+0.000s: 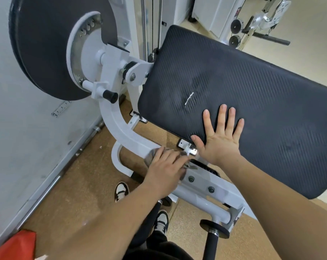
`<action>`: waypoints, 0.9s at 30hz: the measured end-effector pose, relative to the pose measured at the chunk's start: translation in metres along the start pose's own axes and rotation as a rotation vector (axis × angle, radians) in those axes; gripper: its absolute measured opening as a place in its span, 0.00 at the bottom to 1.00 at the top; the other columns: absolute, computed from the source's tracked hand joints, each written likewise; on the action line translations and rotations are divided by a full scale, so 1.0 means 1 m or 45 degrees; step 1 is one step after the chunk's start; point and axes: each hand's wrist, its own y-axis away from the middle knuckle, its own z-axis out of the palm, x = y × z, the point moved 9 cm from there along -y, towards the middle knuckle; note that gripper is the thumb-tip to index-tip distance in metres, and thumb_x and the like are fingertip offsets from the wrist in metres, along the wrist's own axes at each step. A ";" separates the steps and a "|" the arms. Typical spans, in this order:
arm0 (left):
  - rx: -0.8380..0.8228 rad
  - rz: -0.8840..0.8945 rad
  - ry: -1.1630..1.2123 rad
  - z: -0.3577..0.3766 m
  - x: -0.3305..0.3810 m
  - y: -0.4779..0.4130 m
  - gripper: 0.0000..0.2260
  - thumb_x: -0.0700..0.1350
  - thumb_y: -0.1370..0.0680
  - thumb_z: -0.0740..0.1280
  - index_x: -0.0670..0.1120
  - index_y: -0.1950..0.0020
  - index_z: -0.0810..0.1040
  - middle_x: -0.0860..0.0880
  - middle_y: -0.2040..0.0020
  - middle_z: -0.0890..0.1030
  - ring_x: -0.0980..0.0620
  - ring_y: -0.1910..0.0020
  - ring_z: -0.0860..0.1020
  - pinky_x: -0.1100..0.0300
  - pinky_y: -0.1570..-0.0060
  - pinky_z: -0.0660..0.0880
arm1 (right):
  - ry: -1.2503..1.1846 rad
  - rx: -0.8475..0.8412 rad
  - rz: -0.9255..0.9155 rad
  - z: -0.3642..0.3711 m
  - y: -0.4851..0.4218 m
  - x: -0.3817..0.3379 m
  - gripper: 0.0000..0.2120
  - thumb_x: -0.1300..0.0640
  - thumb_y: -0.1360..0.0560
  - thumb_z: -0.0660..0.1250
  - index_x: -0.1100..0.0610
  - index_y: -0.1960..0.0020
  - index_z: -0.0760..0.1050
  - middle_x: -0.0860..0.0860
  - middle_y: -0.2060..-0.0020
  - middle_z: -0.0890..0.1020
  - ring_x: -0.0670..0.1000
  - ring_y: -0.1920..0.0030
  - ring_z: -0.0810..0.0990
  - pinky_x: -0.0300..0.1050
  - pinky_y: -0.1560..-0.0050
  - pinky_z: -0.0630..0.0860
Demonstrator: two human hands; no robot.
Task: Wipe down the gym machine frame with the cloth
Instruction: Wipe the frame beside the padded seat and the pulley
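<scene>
Big black pad [234,87] fills most of my view. My right hand [220,139] is spread flat on its lower edge, gripping nothing, I reckon just to brace while I lean in. Below it the white frame [127,136] curves down toward the floor. My left hand [164,169] lies over the grey cloth [149,156], fingers fairly straight, pressing it onto the frame just beside the pad's bracket.

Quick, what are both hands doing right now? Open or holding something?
Left hand: open, fingers pressing the grey cloth onto the white frame.
Right hand: open, flat on the black pad.
</scene>
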 end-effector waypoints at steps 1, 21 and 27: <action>-0.007 0.081 0.013 -0.002 0.001 -0.002 0.19 0.53 0.17 0.57 0.56 0.26 0.68 0.54 0.31 0.74 0.50 0.29 0.70 0.44 0.21 0.54 | 0.003 -0.016 -0.005 0.000 -0.001 -0.001 0.42 0.26 0.21 0.41 0.45 0.19 0.25 0.59 0.23 0.23 0.64 0.23 0.23 0.72 0.24 0.31; 0.008 -0.053 -0.479 -0.075 -0.178 0.016 0.23 0.57 0.15 0.52 0.53 0.21 0.65 0.49 0.24 0.71 0.46 0.20 0.61 0.44 0.19 0.42 | -0.172 -0.101 0.244 -0.006 -0.025 -0.071 0.59 0.15 0.30 0.44 0.54 0.22 0.21 0.62 0.23 0.24 0.64 0.24 0.21 0.74 0.27 0.29; 0.168 -0.228 -0.065 -0.033 -0.087 0.023 0.23 0.51 0.18 0.55 0.51 0.22 0.64 0.48 0.25 0.69 0.43 0.20 0.58 0.43 0.18 0.43 | -0.196 -0.096 0.270 -0.007 -0.026 -0.072 0.55 0.18 0.28 0.43 0.54 0.22 0.21 0.61 0.23 0.23 0.64 0.24 0.21 0.75 0.26 0.29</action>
